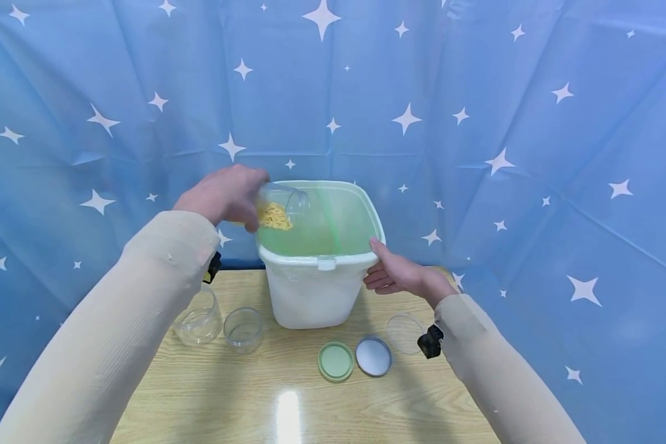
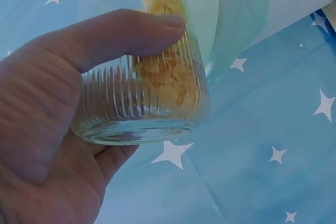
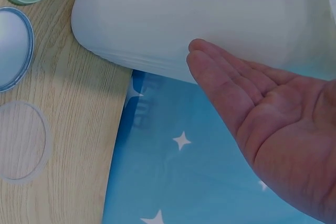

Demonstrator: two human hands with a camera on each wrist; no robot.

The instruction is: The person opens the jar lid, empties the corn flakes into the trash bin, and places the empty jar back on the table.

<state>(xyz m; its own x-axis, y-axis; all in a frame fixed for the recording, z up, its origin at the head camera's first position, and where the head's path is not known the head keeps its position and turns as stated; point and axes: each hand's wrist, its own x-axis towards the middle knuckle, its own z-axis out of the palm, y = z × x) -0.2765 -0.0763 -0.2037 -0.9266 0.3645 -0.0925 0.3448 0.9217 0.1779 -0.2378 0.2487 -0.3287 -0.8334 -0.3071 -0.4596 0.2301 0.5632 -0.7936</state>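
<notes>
My left hand [image 1: 230, 194] grips a clear ribbed glass jar [image 2: 142, 93] by its lower part. The jar lies tipped almost on its side, its mouth over the left part of a white bin [image 1: 311, 293]. Yellow flake-like pieces [image 1: 275, 217] lie along the jar's lower side; their exact kind is unclear. A pale green lining [image 1: 349, 216] shows inside the bin. At the bin's right side, my right hand [image 1: 396, 271] has its thumb by the rim and its fingers extended against the outer wall. The right wrist view shows those fingers [image 3: 220, 77] straight.
Two glass containers, a larger one [image 1: 198, 320] and a smaller one [image 1: 243, 330], stand left of the bin on the wooden table [image 1: 244, 401]. In front lie a green lid [image 1: 335, 361], a grey-rimmed lid [image 1: 374, 356] and a clear disc [image 1: 404, 333]. A blue starred curtain [image 1: 449, 74] hangs behind.
</notes>
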